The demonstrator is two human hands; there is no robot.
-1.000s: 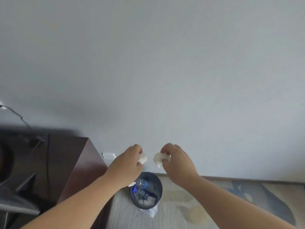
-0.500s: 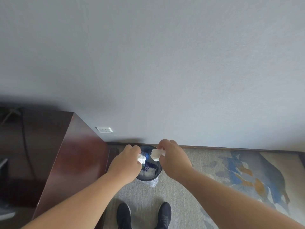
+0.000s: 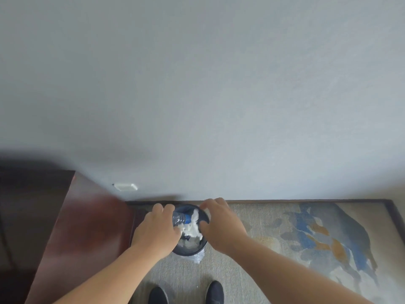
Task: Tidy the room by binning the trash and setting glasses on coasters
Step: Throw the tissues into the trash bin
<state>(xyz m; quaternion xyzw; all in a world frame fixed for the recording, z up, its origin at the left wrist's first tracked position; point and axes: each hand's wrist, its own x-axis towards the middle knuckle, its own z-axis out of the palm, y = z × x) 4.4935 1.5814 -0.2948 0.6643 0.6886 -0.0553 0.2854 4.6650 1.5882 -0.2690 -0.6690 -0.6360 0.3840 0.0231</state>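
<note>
Both hands reach down over a small round bin (image 3: 198, 249) that stands on the floor against the wall (image 3: 219, 95), just right of a dark red-brown cabinet (image 3: 87, 227). The left hand (image 3: 156, 230) hangs over the bin's left side, back of the hand up, knuckles bent, fingers curled down toward the opening. White crumpled tissue (image 3: 192, 228) shows right beside its fingertips; whether the fingers pinch it or it lies loose in the bin is hard to tell, as the picture is blurred there. The right hand (image 3: 221, 222) sits over the bin's right rim, fingers curved and slightly spread, thumb pointing in toward the tissue. Nothing clear shows between its fingers, though the undersides are hidden.

Inside the bin lies a clear plastic bottle (image 3: 180, 218) with a blue band, tilted, its body near the left hand's knuckles. The white tissue lies next to it, toward the middle of the opening, with more pale scraps lower down. A bit of clear bin liner (image 3: 198, 257) sticks out under the near rim.

The bin stands on a pale carpet (image 3: 186, 275) with a blue, grey and orange pattern off to the right. Two dark shoes (image 3: 215, 291) show at the bottom edge, toes pointing at the bin. A white wall plate (image 3: 126, 186) is low on the wall, left of the bin.
</note>
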